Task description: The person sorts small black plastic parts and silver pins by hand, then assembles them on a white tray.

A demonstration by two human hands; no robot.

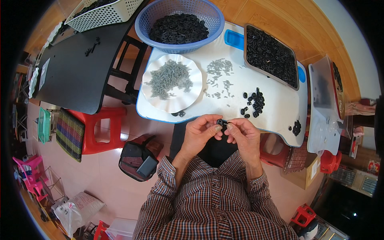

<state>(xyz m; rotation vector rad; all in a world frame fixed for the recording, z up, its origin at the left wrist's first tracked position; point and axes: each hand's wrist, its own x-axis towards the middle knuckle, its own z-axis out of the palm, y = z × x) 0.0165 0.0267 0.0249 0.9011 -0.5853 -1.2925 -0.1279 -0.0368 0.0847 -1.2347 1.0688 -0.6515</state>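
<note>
Just off the front edge of the white table (pixel 192 114), my left hand (pixel 198 135) and my right hand (pixel 245 138) meet over a small black plastic part (pixel 222 122). Thumb and fingers of each hand pinch it, one from either side. Fingertips cover much of the part, so its exact kind is unclear. A loose pile of small black oval parts (pixel 258 102) lies beyond my right hand. Beyond my left hand stands a white scalloped plate (pixel 194 86) heaped with small grey pin-like pieces (pixel 170 76). More grey pieces (pixel 219 67) are scattered beside it.
A blue basket (pixel 180 47) of black parts stands at the back, with a full tray (pixel 251 66) to its right. A smaller black pile (pixel 296 128) sits near the right edge. A black table (pixel 80 64) and red stool (pixel 102 130) are leftward; an open black bag (pixel 138 160) rests below.
</note>
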